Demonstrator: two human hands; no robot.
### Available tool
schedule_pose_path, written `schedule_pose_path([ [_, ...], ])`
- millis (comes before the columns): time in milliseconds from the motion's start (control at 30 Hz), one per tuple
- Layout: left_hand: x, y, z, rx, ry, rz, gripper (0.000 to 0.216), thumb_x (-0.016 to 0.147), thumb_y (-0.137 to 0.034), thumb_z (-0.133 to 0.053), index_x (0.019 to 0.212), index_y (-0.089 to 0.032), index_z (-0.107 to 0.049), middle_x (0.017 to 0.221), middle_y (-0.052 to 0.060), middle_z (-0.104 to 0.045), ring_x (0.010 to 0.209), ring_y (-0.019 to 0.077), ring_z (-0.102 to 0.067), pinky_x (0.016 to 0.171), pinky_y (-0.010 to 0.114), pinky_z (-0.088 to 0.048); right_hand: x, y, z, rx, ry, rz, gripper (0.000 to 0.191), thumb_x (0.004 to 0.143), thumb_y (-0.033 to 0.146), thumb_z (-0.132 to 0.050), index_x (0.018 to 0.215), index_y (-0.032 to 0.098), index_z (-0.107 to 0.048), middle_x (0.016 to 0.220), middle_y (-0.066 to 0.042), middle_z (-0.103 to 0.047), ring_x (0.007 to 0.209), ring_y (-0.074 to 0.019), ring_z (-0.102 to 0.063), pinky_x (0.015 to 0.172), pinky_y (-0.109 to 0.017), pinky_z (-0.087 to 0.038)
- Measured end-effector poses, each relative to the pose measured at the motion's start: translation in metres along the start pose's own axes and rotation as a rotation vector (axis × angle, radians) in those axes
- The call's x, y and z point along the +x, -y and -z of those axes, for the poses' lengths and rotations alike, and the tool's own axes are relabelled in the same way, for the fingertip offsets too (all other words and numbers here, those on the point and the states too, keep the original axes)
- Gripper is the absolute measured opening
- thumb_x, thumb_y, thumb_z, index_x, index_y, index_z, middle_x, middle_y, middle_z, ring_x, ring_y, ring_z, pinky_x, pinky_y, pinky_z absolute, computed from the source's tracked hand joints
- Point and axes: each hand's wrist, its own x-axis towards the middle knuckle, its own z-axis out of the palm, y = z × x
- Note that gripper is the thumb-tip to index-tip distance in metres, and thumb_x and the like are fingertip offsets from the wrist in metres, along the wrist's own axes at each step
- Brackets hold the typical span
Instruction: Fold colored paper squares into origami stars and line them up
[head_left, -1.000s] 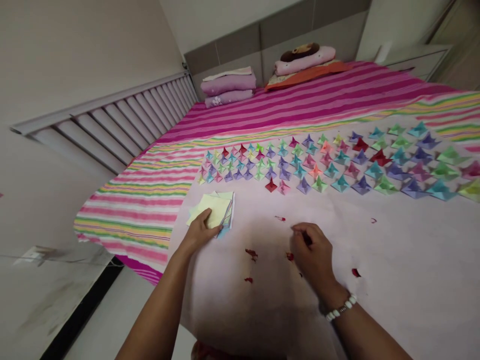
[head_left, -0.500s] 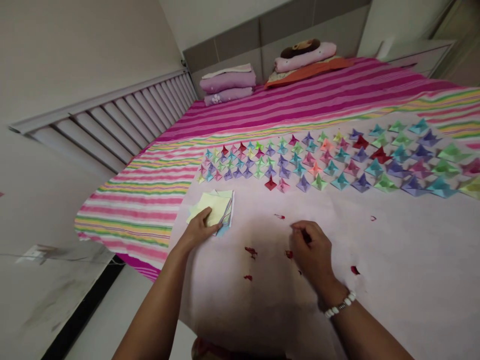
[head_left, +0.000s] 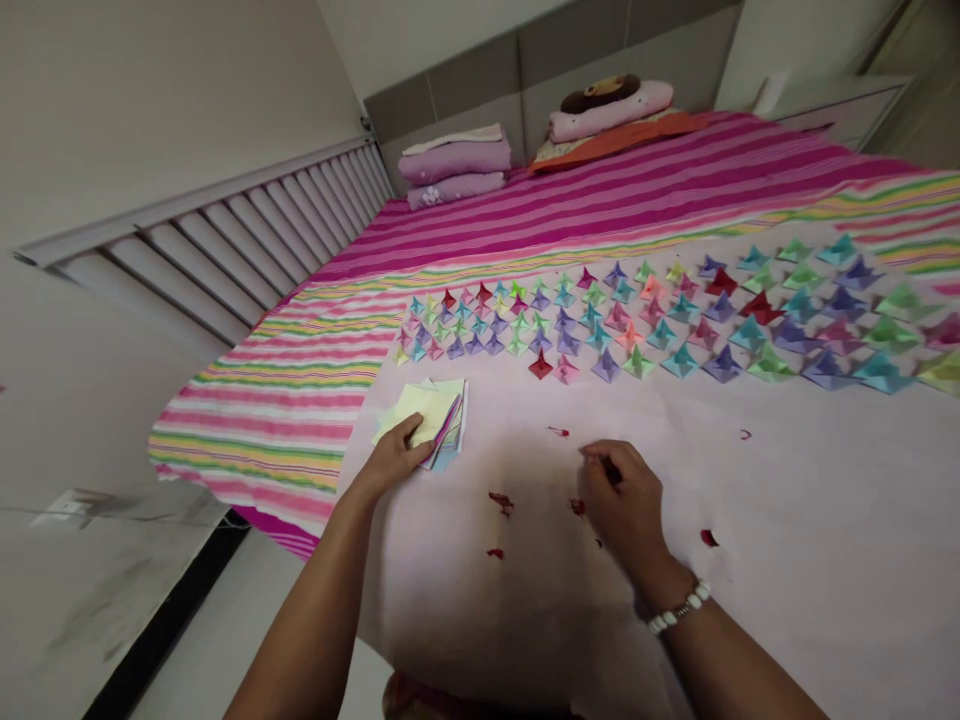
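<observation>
My left hand pinches the near corner of a stack of pastel paper squares, lifting the top yellow sheets a little. My right hand rests curled on the pale sheet spread over the bed, fingers closed near some red paper scraps; what they hold, if anything, is hidden. A beaded bracelet circles my right wrist. Rows of several small folded paper shapes in many colours lie beyond both hands.
The bed wears a pink and multicoloured striped cover. Folded purple blankets and pillows sit at the headboard. A slatted panel lines the left wall. The bed's edge and floor are at lower left.
My left hand has lifted the stack's near corner slightly, fanning the sheets. My right hand stays where it was.
</observation>
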Motion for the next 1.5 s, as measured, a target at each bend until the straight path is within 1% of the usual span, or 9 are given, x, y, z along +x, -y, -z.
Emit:
schedule_pose_path([
  [233, -0.003, -0.007, 0.004, -0.012, 0.030, 0.045, 0.072, 0.070, -0.041, -0.066, 0.132, -0.007, -0.052, 0.137, 0.013, -0.054, 0.122, 0.0309, -0.053, 0.102, 0.038, -0.042, 0.000, 0.002, 0.001, 0.000, 0.007, -0.008, 0.014, 0.079, 0.013, -0.051, 0.082, 0.019, -0.063, 0.082, -0.004, -0.063, 0.068, -0.0162, -0.057, 0.061, -0.030, -0.046],
  [433, 0.000, -0.005, 0.001, 0.032, 0.015, 0.031, 0.091, 0.060, -0.046, -0.076, 0.135, -0.004, -0.048, 0.139, 0.017, -0.051, 0.124, 0.0316, -0.051, 0.103, 0.037, -0.041, 0.000, 0.003, 0.000, 0.007, 0.005, -0.027, 0.013, 0.080, 0.015, -0.051, 0.081, 0.018, -0.063, 0.081, -0.004, -0.063, 0.066, -0.0163, -0.057, 0.060, -0.030, -0.046],
  [633, 0.000, -0.008, 0.003, 0.040, -0.006, 0.016, 0.075, 0.064, -0.043, -0.071, 0.128, -0.007, -0.056, 0.122, 0.011, -0.066, 0.112, 0.0310, -0.059, 0.091, 0.036, -0.049, 0.000, 0.003, 0.001, 0.007, 0.007, -0.034, 0.014, 0.079, 0.014, -0.051, 0.081, 0.019, -0.064, 0.081, -0.004, -0.063, 0.065, -0.0162, -0.057, 0.060, -0.030, -0.046],
  [767, -0.001, -0.009, 0.004, 0.044, -0.014, 0.024, 0.073, 0.065, -0.041, -0.070, 0.127, -0.005, -0.056, 0.112, 0.011, -0.070, 0.103, 0.0308, -0.063, 0.085, 0.036, -0.051, 0.000, 0.002, 0.001, 0.006, 0.006, -0.021, 0.013, 0.079, 0.014, -0.052, 0.082, 0.019, -0.064, 0.081, -0.003, -0.063, 0.065, -0.0158, -0.056, 0.060, -0.029, -0.046],
  [900, -0.001, -0.010, 0.004, 0.025, -0.013, 0.020, 0.073, 0.064, -0.043, -0.071, 0.126, -0.007, -0.057, 0.119, 0.012, -0.067, 0.107, 0.0298, -0.062, 0.090, 0.036, -0.049, 0.000, 0.001, 0.000, 0.000, 0.006, -0.015, 0.013, 0.079, 0.014, -0.051, 0.081, 0.019, -0.064, 0.080, -0.003, -0.062, 0.065, -0.0156, -0.056, 0.059, -0.029, -0.045],
  [1067, -0.003, -0.015, 0.006, 0.052, 0.002, 0.025, 0.079, 0.054, -0.045, -0.079, 0.123, -0.011, -0.061, 0.124, 0.012, -0.064, 0.115, 0.0328, -0.057, 0.096, 0.038, -0.046, 0.000, 0.000, 0.000, 0.002, 0.010, -0.011, 0.013, 0.079, 0.015, -0.051, 0.081, 0.019, -0.063, 0.080, -0.003, -0.063, 0.066, -0.0162, -0.057, 0.060, -0.030, -0.045],
  [1200, -0.003, -0.014, 0.007, 0.029, 0.039, 0.008, 0.069, 0.058, -0.044, -0.075, 0.118, -0.012, -0.063, 0.121, 0.010, -0.066, 0.115, 0.0324, -0.057, 0.095, 0.037, -0.047, 0.000, 0.001, 0.001, -0.001, 0.013, -0.026, 0.013, 0.079, 0.015, -0.051, 0.081, 0.019, -0.063, 0.079, -0.004, -0.063, 0.065, -0.0162, -0.057, 0.060, -0.030, -0.046],
  [1333, -0.001, -0.012, 0.006, -0.013, 0.009, 0.031, 0.069, 0.059, -0.044, -0.073, 0.118, -0.010, -0.064, 0.132, 0.013, -0.059, 0.123, 0.0314, -0.052, 0.103, 0.036, -0.040, 0.000, 0.002, 0.001, 0.005, 0.018, -0.029, 0.013, 0.079, 0.015, -0.051, 0.082, 0.019, -0.063, 0.080, -0.004, -0.063, 0.066, -0.0165, -0.057, 0.061, -0.031, -0.046],
  [1500, 0.000, -0.012, 0.006, -0.045, -0.008, 0.048, 0.071, 0.056, -0.044, -0.074, 0.118, -0.009, -0.065, 0.128, 0.014, -0.062, 0.113, 0.0306, -0.059, 0.095, 0.035, -0.046, 0.000, 0.003, 0.001, -0.001, 0.013, -0.027, 0.013, 0.079, 0.015, -0.051, 0.081, 0.019, -0.063, 0.080, -0.004, -0.063, 0.067, -0.0169, -0.057, 0.061, -0.031, -0.046],
])
